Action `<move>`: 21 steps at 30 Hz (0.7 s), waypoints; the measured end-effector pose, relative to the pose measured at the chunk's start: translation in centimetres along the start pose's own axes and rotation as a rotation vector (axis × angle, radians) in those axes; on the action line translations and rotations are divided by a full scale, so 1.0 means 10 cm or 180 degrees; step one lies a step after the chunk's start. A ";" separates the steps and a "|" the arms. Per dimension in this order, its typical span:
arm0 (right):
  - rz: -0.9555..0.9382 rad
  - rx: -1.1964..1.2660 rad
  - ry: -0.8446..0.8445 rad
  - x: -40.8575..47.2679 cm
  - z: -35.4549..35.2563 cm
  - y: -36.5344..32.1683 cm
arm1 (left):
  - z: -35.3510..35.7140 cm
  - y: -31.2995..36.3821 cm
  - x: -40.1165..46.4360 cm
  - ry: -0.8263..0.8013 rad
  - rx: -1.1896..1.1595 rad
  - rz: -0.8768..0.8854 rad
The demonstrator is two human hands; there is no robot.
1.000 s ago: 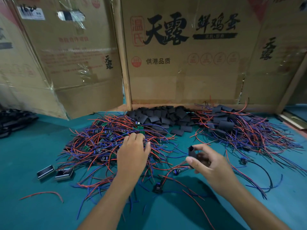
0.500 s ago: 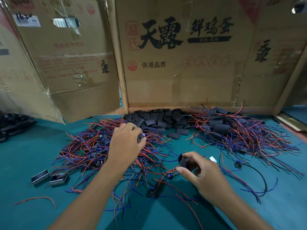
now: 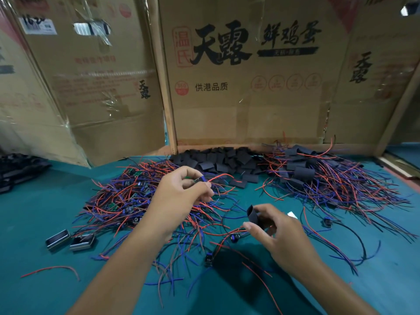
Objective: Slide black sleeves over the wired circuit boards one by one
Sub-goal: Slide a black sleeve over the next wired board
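We see the left hand [image 3: 179,192] at centre frame, fingers curled, pinching a small wired circuit board [image 3: 199,179] above the tangle; its red wire runs off to the right. Lower right of it, the right hand [image 3: 279,233] grips a black sleeve [image 3: 252,214] between thumb and fingers, apart from the board. The heap of unsleeved boards [image 3: 136,198] with red and blue wires lies left of centre on the green table [image 3: 34,223]. Loose sleeves [image 3: 218,160] pile against the cardboard wall [image 3: 250,98], and sleeved boards [image 3: 318,178] lie at right.
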State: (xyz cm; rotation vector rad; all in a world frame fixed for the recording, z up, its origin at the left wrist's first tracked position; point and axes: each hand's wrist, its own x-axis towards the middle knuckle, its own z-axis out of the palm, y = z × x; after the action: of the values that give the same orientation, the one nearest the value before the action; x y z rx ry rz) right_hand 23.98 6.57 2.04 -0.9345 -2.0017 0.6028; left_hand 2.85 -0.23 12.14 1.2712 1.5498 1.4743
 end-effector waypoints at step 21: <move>0.0023 0.0370 -0.0144 0.00 0.00 -0.06 | 0.16 -0.48 -0.09 -0.0441 -0.3037 -0.0864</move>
State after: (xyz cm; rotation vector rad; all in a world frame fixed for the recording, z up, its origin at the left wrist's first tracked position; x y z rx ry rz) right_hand 23.72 6.14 2.45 -0.8651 -1.9811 0.7421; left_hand 3.63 0.02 7.07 0.5490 0.6970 1.5857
